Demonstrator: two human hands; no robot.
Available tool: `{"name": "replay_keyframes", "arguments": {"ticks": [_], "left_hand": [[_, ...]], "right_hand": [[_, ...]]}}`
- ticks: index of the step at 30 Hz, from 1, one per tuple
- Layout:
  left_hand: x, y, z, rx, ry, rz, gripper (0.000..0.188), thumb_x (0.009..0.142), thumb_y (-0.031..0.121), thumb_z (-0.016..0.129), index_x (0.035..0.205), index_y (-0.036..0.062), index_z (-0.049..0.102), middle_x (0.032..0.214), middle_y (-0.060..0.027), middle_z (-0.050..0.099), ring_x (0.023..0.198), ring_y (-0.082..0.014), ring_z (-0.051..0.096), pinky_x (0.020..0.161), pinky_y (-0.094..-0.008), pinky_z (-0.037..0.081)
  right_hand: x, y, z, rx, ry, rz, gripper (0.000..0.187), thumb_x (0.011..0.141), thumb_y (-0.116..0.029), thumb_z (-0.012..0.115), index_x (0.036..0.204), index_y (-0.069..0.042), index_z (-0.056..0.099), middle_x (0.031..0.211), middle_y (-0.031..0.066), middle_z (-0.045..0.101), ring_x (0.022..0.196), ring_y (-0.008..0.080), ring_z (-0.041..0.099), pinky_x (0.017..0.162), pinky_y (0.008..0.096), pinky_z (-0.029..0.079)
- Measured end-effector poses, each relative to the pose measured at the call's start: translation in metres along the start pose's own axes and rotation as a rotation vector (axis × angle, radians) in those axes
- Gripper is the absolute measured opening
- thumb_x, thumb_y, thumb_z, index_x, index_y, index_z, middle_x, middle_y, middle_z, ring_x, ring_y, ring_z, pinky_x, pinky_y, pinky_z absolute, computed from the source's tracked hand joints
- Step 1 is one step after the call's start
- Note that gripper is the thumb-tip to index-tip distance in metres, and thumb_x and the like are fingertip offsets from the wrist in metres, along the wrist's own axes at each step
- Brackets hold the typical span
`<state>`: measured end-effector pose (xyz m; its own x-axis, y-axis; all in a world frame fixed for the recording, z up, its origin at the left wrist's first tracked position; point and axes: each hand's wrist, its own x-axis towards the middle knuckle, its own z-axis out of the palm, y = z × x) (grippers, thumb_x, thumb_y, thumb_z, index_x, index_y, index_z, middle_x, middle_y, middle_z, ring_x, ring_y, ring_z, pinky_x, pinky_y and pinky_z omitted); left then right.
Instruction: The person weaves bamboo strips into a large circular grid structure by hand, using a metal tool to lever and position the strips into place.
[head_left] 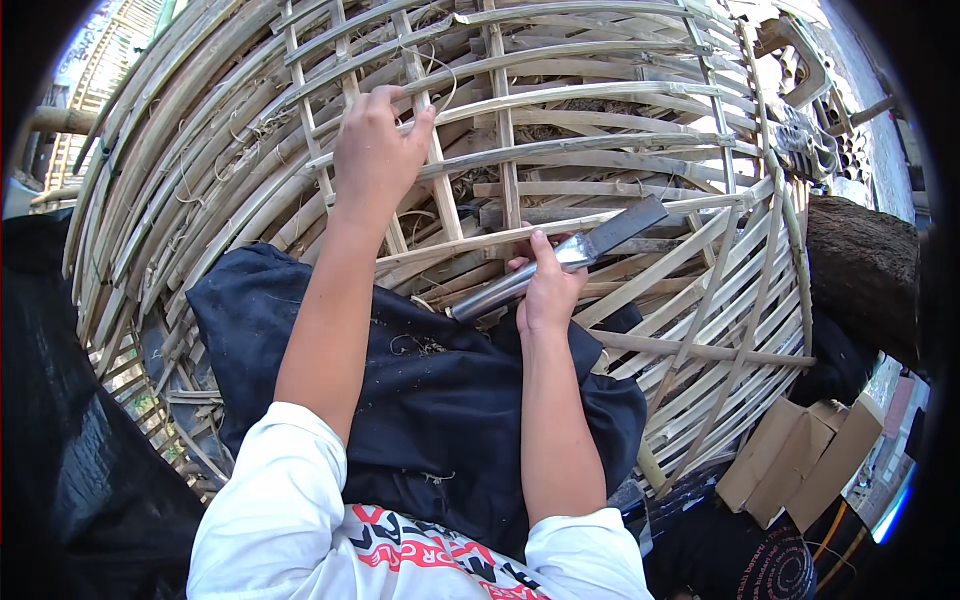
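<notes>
A woven frame of split bamboo strips (590,93) lies before me, long curved strips crossed by short slats. Up on the lattice, my left hand (378,145) is closed around one of the strips, fingers curled over it and thumb beside a cross slat. A thin loose fibre curls just above that thumb. Lower down and to the right, my right hand (550,290) grips a flat-bladed metal tool (495,296) with a shiny tubular handle. Its dark, square-ended blade points up and right over the lattice. Black cloth (430,400) with shavings on it covers my lap.
More curved bamboo strips (170,150) bundle along the left. To the right are a dark log (862,265), a wooden piece (795,60) and stacked hollow tubes (850,160). An open cardboard box (800,455) sits at the lower right. Black sheeting (80,430) hangs at the left.
</notes>
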<state>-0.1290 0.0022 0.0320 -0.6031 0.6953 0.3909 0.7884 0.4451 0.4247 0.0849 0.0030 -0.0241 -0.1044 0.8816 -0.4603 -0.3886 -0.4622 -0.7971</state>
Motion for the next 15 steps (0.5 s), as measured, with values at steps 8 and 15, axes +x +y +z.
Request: {"name": "replay_keyframes", "arguments": {"ticks": [8, 15], "left_hand": [[0.061, -0.010, 0.022, 0.441, -0.242, -0.142, 0.075, 0.095, 0.068, 0.042, 0.101, 0.0014, 0.074, 0.098, -0.0167, 0.074, 0.100, -0.0322, 0.069, 0.104, -0.0523, 0.036], [0.051, -0.010, 0.036, 0.281, -0.154, -0.117, 0.073, 0.094, 0.070, 0.044, 0.093, 0.0029, 0.073, 0.085, -0.0178, 0.073, 0.088, -0.0326, 0.070, 0.101, -0.0508, 0.035]], "right_hand": [[0.002, 0.006, -0.001, -0.007, 0.011, 0.028, 0.020, 0.094, -0.002, 0.065, 0.112, 0.002, 0.058, 0.105, 0.0148, 0.070, 0.084, 0.0176, 0.070, 0.056, 0.0275, 0.057], [0.001, 0.005, -0.002, -0.026, 0.021, 0.023, 0.021, 0.093, -0.004, 0.066, 0.111, 0.000, 0.057, 0.103, 0.0160, 0.071, 0.080, 0.0184, 0.070, 0.055, 0.0278, 0.057]]}}
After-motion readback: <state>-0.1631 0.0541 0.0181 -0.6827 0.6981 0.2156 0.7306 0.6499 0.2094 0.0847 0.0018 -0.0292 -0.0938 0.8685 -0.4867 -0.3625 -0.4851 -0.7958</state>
